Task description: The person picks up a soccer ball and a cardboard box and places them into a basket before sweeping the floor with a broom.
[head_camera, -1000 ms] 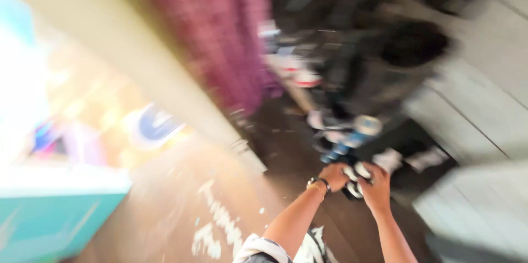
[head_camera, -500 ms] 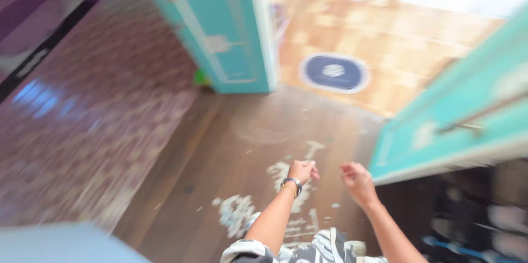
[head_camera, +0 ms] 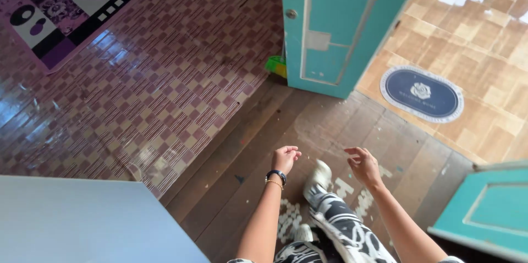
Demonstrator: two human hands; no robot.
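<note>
Below, the left hand [head_camera: 285, 158] hangs loosely curled and empty over the wooden floor [head_camera: 258, 147]. Nearby, the right hand [head_camera: 363, 165] is empty too, fingers relaxed, near the teal door [head_camera: 335, 26].

Both hands, left hand [head_camera: 285, 158] and right hand [head_camera: 363, 166], are now empty; a shoe [head_camera: 318, 178] steps forward over the wooden floor [head_camera: 242, 147].

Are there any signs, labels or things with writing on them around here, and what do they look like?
Doormat: on the tan tiled floor beyond the doorway; dark blue oval, pale border, white emblem and lettering.
Painted marks: on the brown plank floor below the hands; white, worn, partly hidden.
</note>
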